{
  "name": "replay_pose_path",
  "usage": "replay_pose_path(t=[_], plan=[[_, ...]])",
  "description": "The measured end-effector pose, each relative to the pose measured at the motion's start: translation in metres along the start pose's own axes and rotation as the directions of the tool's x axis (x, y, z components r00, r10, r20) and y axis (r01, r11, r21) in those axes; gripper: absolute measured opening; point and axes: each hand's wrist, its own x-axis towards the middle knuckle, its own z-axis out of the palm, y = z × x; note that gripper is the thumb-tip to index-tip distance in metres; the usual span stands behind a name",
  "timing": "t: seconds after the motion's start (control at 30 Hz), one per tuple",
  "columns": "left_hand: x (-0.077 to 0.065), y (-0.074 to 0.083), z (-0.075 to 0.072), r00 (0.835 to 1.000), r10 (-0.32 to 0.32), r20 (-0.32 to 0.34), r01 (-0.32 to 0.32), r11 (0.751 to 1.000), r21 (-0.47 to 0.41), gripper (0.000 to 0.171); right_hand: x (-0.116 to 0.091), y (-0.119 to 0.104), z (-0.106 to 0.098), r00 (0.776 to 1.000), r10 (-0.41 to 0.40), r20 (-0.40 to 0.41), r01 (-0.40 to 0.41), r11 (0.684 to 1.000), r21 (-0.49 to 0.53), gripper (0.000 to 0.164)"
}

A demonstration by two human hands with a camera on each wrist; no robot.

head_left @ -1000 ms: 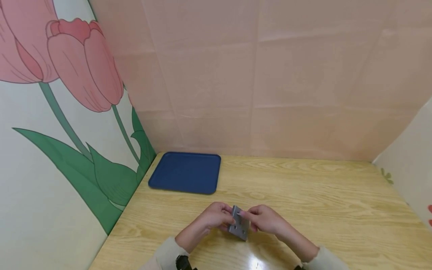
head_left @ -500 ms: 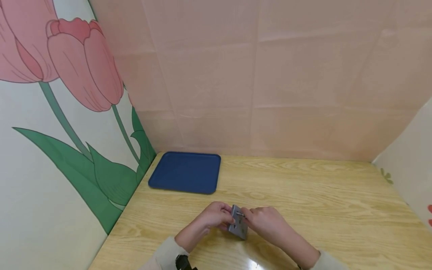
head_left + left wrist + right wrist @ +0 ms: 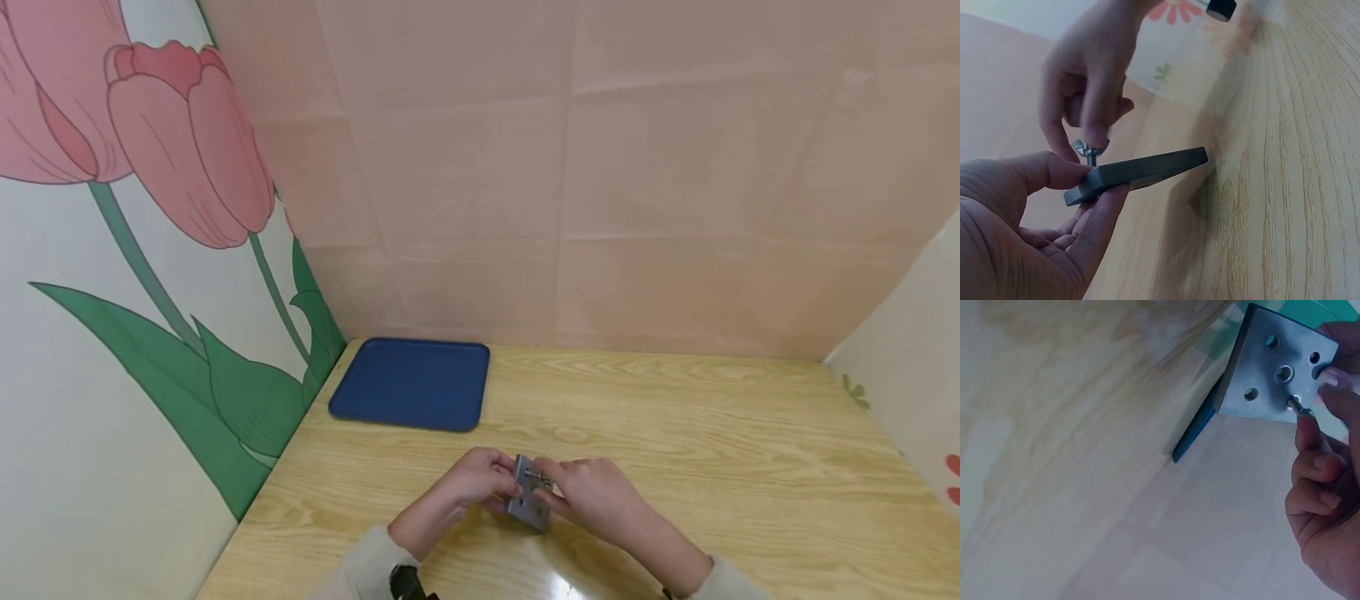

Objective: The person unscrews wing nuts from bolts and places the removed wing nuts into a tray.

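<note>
My left hand (image 3: 471, 483) holds a square grey metal plate (image 3: 531, 510) by its left edge, thumb on one face and fingers on the other. Several round holes show in the plate's face (image 3: 1154, 165) side in the right wrist view, where the plate (image 3: 1254, 369) is tilted. A threaded bolt (image 3: 1297, 405) stands out from a hole near one edge. On that bolt is a wing nut (image 3: 1090, 150), close above the plate. My right hand (image 3: 600, 497) has its thumb and index finger about the wing nut, with its other fingers curled.
A blue tray (image 3: 411, 385) lies at the back left of the wooden table (image 3: 697, 433). Behind it rises a pink cloth backdrop (image 3: 600, 183), and a tulip-printed panel (image 3: 187, 158) stands on the left.
My right hand came round to the bolt end, its fingers first covering and then parting to show the wing nut. The left hand and plate have barely moved.
</note>
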Motion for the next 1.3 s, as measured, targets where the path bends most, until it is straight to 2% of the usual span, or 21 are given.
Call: replay_pose_path(t=[0.07,0.1,0.17,0.23,0.3,0.4,0.5,0.53,0.6,0.67,0.8,0.83,0.9,0.97,1.0,1.07,1.17,1.23,1.3], plan=[[0.000,0.000,0.000,1.000,0.003,0.001,-0.003,1.000,0.002,0.027,0.001,0.000,0.000,0.995,0.090,0.040,-0.094,0.989,0.111,0.031],[-0.001,0.000,0.000,1.000,0.002,0.001,-0.002,1.000,0.001,0.027,0.001,0.001,0.000,0.987,0.144,0.071,-0.154,0.973,0.173,0.032],[-0.001,0.001,0.000,1.000,-0.002,0.005,0.002,1.000,-0.001,0.028,0.002,0.002,0.000,0.957,0.252,0.142,-0.284,0.915,0.285,0.032],[-0.001,0.001,0.000,1.000,-0.005,0.009,0.005,1.000,-0.001,0.028,0.003,0.005,0.000,0.911,0.342,0.231,-0.409,0.818,0.405,0.036],[-0.001,0.001,0.001,1.000,-0.007,0.011,0.007,1.000,-0.002,0.028,0.004,0.008,-0.001,0.863,0.391,0.321,-0.504,0.719,0.478,0.040],[-0.002,0.002,0.001,1.000,-0.012,0.011,0.012,1.000,-0.001,0.029,0.003,0.013,-0.001,0.788,0.416,0.453,-0.615,0.558,0.557,0.047],[-0.002,0.003,0.001,1.000,-0.023,0.011,0.023,1.000,-0.009,0.029,0.002,0.015,-0.001,0.730,0.418,0.541,-0.683,0.420,0.598,0.052],[-0.002,0.003,0.001,1.000,-0.027,0.012,0.027,1.000,-0.008,0.029,0.001,0.015,-0.001,0.717,0.415,0.561,-0.696,0.382,0.607,0.054],[-0.002,0.004,0.001,0.999,-0.033,0.012,0.034,0.999,-0.011,0.029,0.000,0.015,-0.001,0.703,0.400,0.588,-0.709,0.326,0.625,0.055],[-0.002,0.004,0.001,0.999,-0.034,0.011,0.034,0.999,-0.011,0.029,0.000,0.015,-0.001,0.695,0.379,0.611,-0.716,0.285,0.638,0.055],[-0.001,0.004,0.001,1.000,-0.027,0.011,0.027,1.000,-0.005,0.028,0.001,0.014,-0.003,0.685,0.350,0.639,-0.725,0.241,0.645,0.055],[-0.001,0.003,0.000,1.000,-0.026,0.011,0.026,1.000,-0.005,0.028,0.001,0.014,-0.003,0.686,0.348,0.640,-0.725,0.241,0.645,0.054],[0.000,0.003,0.000,1.000,-0.025,0.011,0.025,1.000,-0.004,0.028,0.001,0.013,-0.003,0.693,0.353,0.629,-0.719,0.263,0.644,0.053],[0.000,0.003,0.000,1.000,-0.025,0.012,0.025,1.000,-0.005,0.027,0.002,0.012,-0.002,0.711,0.357,0.606,-0.702,0.313,0.639,0.050],[0.000,0.003,0.000,1.000,-0.026,0.012,0.026,1.000,-0.003,0.027,0.003,0.012,-0.002,0.729,0.354,0.585,-0.684,0.357,0.636,0.048],[-0.001,0.002,-0.001,1.000,-0.028,0.014,0.028,1.000,-0.004,0.027,0.003,0.010,-0.001,0.780,0.336,0.527,-0.624,0.478,0.618,0.043],[-0.001,0.002,-0.001,0.999,-0.028,0.015,0.028,1.000,-0.002,0.028,0.004,0.008,-0.002,0.870,0.273,0.410,-0.472,0.702,0.534,0.035],[-0.001,0.002,-0.001,1.000,-0.025,0.015,0.025,1.000,-0.001,0.028,0.004,0.006,-0.003,0.926,0.207,0.316,-0.332,0.845,0.420,0.030],[0.000,0.001,-0.001,1.000,-0.024,0.012,0.024,1.000,0.000,0.028,0.004,0.005,-0.003,0.970,0.121,0.213,-0.176,0.948,0.266,0.024]])
